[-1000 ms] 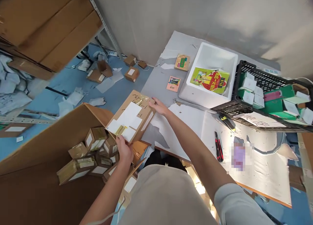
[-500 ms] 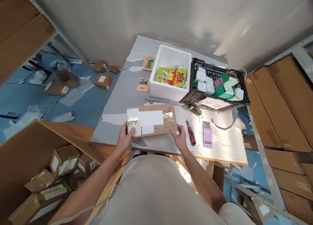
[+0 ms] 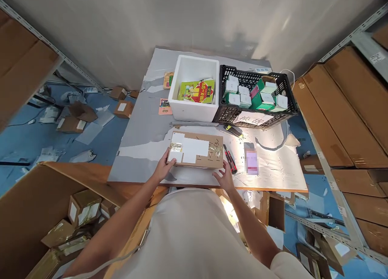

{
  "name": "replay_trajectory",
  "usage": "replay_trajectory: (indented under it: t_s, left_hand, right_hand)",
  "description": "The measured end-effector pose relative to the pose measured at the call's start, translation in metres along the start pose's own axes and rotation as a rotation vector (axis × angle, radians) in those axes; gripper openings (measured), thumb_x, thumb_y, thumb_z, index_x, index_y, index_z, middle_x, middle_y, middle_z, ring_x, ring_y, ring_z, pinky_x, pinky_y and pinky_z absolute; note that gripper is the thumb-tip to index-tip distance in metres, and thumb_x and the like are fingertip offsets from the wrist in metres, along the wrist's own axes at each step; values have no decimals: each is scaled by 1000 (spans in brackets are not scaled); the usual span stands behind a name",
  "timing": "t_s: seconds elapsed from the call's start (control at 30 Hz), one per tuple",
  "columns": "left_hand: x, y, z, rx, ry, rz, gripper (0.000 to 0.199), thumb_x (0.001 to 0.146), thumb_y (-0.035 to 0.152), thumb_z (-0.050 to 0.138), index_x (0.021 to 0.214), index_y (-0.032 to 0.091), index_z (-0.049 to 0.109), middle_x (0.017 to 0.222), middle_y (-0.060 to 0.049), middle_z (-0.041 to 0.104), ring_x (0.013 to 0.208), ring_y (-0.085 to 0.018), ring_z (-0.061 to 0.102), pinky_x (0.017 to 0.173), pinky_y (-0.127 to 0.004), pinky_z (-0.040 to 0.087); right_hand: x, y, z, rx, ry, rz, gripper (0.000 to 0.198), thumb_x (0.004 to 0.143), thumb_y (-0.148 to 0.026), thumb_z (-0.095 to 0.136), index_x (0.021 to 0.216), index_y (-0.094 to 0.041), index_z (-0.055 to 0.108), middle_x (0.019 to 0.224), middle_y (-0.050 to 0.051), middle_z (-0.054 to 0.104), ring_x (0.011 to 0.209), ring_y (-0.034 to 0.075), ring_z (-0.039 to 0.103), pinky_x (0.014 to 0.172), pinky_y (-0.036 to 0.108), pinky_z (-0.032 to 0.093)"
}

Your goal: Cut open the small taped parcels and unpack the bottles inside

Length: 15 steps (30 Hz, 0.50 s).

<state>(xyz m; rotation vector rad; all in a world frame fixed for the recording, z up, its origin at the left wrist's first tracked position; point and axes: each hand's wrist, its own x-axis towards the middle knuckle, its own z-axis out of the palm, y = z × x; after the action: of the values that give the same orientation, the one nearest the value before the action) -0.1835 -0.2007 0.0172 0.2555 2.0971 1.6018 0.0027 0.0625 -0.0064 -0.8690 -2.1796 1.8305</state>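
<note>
Box [image 3: 200, 157] of brown cardboard, flat and rectangular, with smooth white labels [image 3: 190, 149] and shiny tape [image 3: 216, 151], is lying on the table [image 3: 135, 127]. Left hand [image 3: 163, 168] is pinching its left end; right hand [image 3: 225, 178] is curving, fingers spread, beside the right corner, touching I cannot tell.

Bin [image 3: 194, 111] on table [image 3: 136, 127] behind carton [image 3: 194, 149]; crate [image 3: 226, 115] right of bin.
</note>
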Motion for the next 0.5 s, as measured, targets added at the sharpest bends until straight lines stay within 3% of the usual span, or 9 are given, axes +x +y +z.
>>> replay_trajectory:
  t_s: [0.13,0.3,0.4,0.5]
  left_hand:
    - [-4,-23,-3,5,-56,-24,101,59,54,76,144,18,33,139,-14,49,127,-29,47,107,-42,37]
    - [-1,-44,-1,14,-70,-120,77,55,70,69,112,18,61,118,-13,65,114,-31,57,102,-47,40]
    - [0,-37,0,-7,-56,-100,76,54,75,65,104,17,63,112,-13,67,110,-30,59,99,-47,43]
    - [1,-16,-6,53,-37,-69,72,64,73,58,107,16,62,109,-12,67,105,-28,60,93,-43,47]
  right_hand:
    - [7,15,-8,-105,-69,45,83,65,-29,71,139,-33,33,140,11,42,127,29,43,93,50,46]
    - [20,28,-5,-51,-142,29,68,71,-29,62,135,-28,40,132,10,52,118,26,52,91,46,48]
    - [27,23,-1,17,-145,-28,55,75,-34,59,127,-23,46,120,11,59,106,24,58,88,43,50]
    - [32,5,-5,-6,-120,-64,45,81,-41,54,122,-22,50,117,11,59,101,23,58,87,40,50]
